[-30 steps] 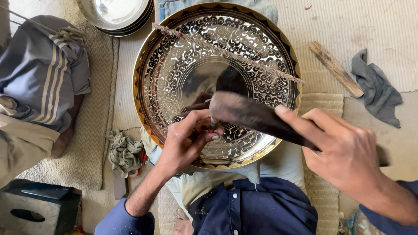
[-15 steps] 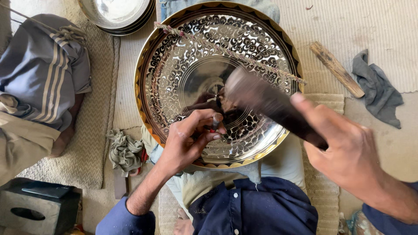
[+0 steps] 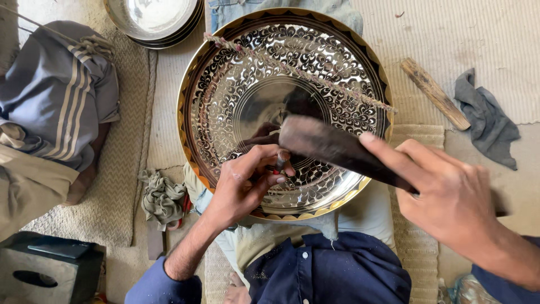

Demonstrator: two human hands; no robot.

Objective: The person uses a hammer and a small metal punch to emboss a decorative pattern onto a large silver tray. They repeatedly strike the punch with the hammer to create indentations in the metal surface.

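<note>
Pinched in your left hand [image 3: 244, 183]: a small punch tool [image 3: 279, 162], thumb and fingers closed tight round it, tip set on the engraved band of the big brass tray [image 3: 225, 84]. Your right hand [image 3: 450, 197] is wrapped shut on a dark hammer [image 3: 332, 147], index finger laid along it; its head is blurred, just above and right of the punch. I can't tell if it touches.

The tray rests on your lap, right under both hands. A thin braided cord [image 3: 304, 73] lies slantwise across its far half, well above the punch. Nothing else sits in the tray.

Up and left of the punch hand: a stack of plain metal bowls [image 3: 152, 22]. Just left of your left wrist: a crumpled greenish rag [image 3: 163, 197]. Above your right hand: a wooden stick [image 3: 434, 93] with a grey cloth [image 3: 488, 118] beside it. Far left: a folded striped garment [image 3: 62, 95], with a black box [image 3: 48, 267] below it.
</note>
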